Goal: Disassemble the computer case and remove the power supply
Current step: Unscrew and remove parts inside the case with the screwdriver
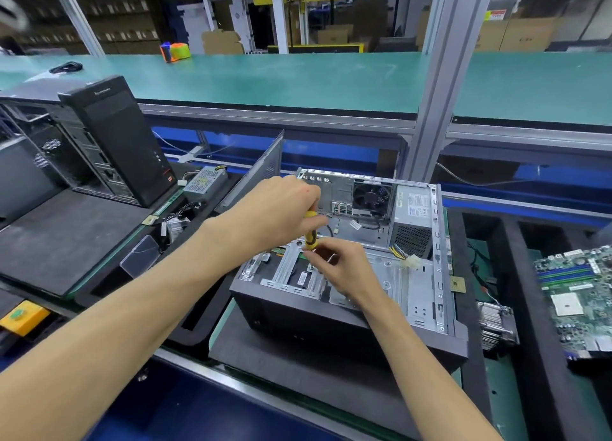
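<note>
A yellow screwdriver (310, 230) is gripped by the left hand (281, 208), its lower end pinched by the right hand (337, 268), over the open computer case (347, 275). The power supply (414, 218) is seated in its far right corner.

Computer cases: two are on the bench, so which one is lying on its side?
The open computer case under the person's hands lies on its side, its metal insides showing. The black tower at left stands upright.

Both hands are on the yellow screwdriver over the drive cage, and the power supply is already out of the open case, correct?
Not quite. The head view shows the power supply still seated in the open case's far right corner. Left hand and right hand do hold the yellow screwdriver over the drive cage.
</note>
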The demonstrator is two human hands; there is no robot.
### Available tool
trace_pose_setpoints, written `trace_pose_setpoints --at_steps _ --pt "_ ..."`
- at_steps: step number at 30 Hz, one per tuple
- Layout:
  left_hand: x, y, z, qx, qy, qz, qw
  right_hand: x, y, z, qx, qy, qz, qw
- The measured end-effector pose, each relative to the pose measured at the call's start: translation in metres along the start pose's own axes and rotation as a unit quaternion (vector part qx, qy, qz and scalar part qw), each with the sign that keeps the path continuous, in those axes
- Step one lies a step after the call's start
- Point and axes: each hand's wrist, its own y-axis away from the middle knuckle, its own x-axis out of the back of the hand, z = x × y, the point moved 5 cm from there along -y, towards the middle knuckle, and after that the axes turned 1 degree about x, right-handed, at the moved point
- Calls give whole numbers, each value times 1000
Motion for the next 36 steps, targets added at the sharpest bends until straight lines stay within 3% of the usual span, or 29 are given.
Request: trace_pose_setpoints --at_steps 4,11,18,23,25,29,34,36 --pt "-1 -5 4 46 -116 32 992 1 0 2 -19 -27 0 999" --pt "-6 12 6 -73 87 -9 993 2 2 1 -28 -48 -15 998" --pt "-9 1 7 -8 -82 28 996 3 2 5 -18 -46 7 999" --pt "-8 -1 1 63 -137 49 987 -1 0 8 -24 -69 -7 997" --pt "-9 3 1 34 -111 44 992 -3 1 8 -20 -77 -20 997" --pt "-7 15 7 -93 47 -9 995 -4 0 13 -35 -86 -19 996" --pt "-1 2 -2 -39 84 -1 996 -4 0 14 -32 -36 -19 999" --pt "-2 -4 -6 -2 49 2 999 -4 -1 13 -28 -12 -19 999"
